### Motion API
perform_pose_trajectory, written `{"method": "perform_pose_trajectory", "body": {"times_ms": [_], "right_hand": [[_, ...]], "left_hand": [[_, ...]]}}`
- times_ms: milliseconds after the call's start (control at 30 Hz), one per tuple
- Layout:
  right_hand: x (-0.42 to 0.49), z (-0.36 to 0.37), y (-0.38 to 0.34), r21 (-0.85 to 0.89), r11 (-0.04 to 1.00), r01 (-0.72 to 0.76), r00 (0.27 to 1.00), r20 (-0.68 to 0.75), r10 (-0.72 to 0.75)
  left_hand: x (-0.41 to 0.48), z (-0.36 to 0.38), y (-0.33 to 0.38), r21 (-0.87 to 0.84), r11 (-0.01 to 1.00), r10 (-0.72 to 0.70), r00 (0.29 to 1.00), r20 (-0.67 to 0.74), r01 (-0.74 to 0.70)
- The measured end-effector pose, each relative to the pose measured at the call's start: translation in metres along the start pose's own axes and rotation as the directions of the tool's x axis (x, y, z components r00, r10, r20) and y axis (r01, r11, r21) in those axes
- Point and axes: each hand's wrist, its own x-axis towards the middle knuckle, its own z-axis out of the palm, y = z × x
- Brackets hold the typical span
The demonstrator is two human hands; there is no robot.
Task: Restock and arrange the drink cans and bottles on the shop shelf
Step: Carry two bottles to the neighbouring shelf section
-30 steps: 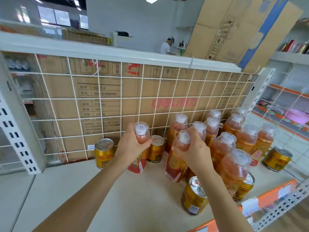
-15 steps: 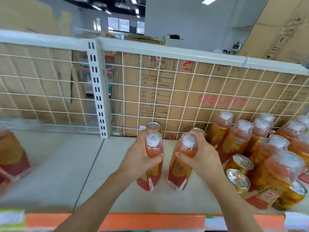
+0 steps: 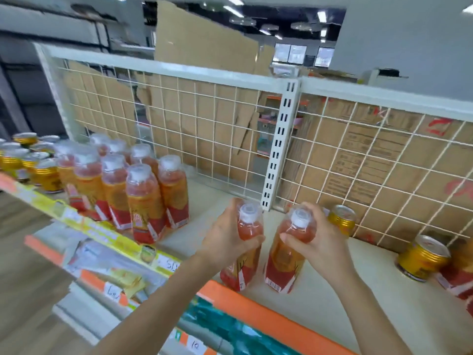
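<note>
My left hand (image 3: 225, 237) grips an orange drink bottle (image 3: 243, 262) by its upper body, white cap showing above the fingers. My right hand (image 3: 322, 242) grips a second, matching bottle (image 3: 284, 262) the same way. Both bottles are tilted slightly and held side by side near the front of the cream shelf (image 3: 345, 303), whether they touch it I cannot tell. To the left, on the neighbouring shelf section, stands a group of several matching bottles (image 3: 143, 193). Behind that group sit several gold cans (image 3: 28, 165).
A gold can (image 3: 341, 219) stands behind my right hand by the wire back grid (image 3: 217, 139). Another gold can (image 3: 422, 257) sits at the right, beside a red-labelled bottle at the frame edge. A white slotted upright (image 3: 280, 144) divides the two shelf sections. An orange price rail (image 3: 268, 319) runs along the front.
The view has swung left while both hands carried their bottles leftward along the shelf. The bottle group on the left section has come into view; the right-hand cluster has mostly left the frame.
</note>
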Motion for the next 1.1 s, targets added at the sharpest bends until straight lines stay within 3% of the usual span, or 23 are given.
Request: {"method": "perform_pose_trajectory", "body": {"times_ms": [333, 567, 733, 867, 1100], "right_hand": [[0.072, 0.096, -0.071, 0.125, 0.983, 0.138, 0.973, 0.168, -0.158], [0.111, 0.137, -0.096, 0.236, 0.965, 0.119, 0.95, 0.256, -0.18], [0.127, 0.155, -0.107, 0.273, 0.952, 0.138, 0.935, 0.28, -0.216], [0.127, 0.157, -0.106, 0.304, 0.943, 0.134, 0.941, 0.258, -0.217], [0.101, 0.152, -0.112, 0.274, 0.95, 0.152, 0.95, 0.224, -0.217]], "left_hand": [[0.013, -0.084, -0.056, 0.1, 0.993, -0.05, 0.99, -0.129, 0.063], [0.012, -0.106, -0.079, 0.229, 0.974, 0.065, 0.964, -0.256, -0.005], [0.017, -0.118, -0.083, 0.351, 0.933, 0.17, 0.958, -0.23, -0.081], [0.024, -0.119, -0.092, 0.52, 0.831, 0.338, 0.922, -0.188, -0.198], [0.016, -0.12, -0.095, 0.576, 0.777, 0.425, 0.887, -0.182, -0.254]]}}
